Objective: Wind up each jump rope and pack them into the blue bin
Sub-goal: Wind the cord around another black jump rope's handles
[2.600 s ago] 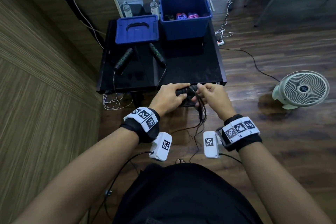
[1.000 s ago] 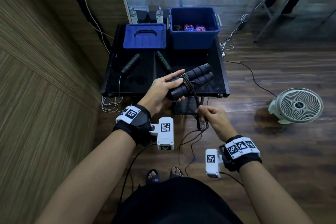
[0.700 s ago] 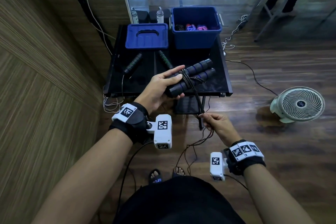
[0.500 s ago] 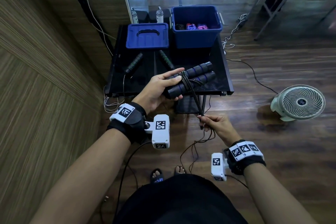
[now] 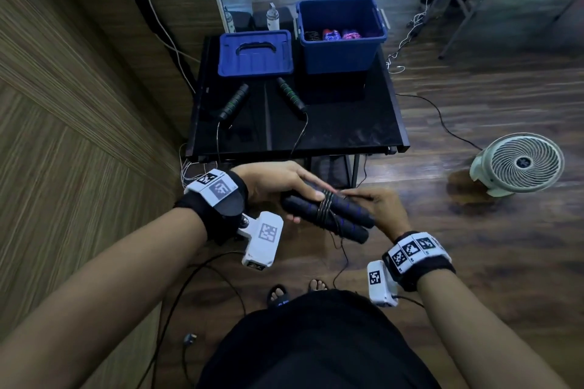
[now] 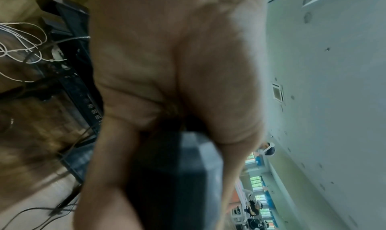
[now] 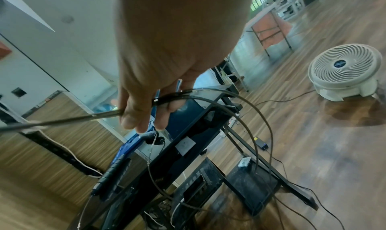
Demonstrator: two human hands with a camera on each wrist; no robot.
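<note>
My left hand (image 5: 284,189) grips two black jump rope handles (image 5: 335,219) side by side in front of my waist, with the cord (image 5: 325,207) wound round their middle. In the left wrist view a handle end (image 6: 177,175) fills the palm. My right hand (image 5: 376,204) pinches the loose cord (image 7: 177,95) just behind the handles; slack loops hang below. A second rope with green-striped handles (image 5: 289,93) lies unwound on the black table (image 5: 341,129). The open blue bin (image 5: 339,38) stands at the table's back right with wound ropes inside.
The blue bin lid (image 5: 254,52) lies at the table's back left. A white floor fan (image 5: 518,164) stands on the wood floor at the right. Cables trail across the floor and under the table. A wood-panelled wall runs along the left.
My left hand has brought the handles down and toward my body, off the table's front edge. My right hand has come up to the handles, and more cord is wound round them.
</note>
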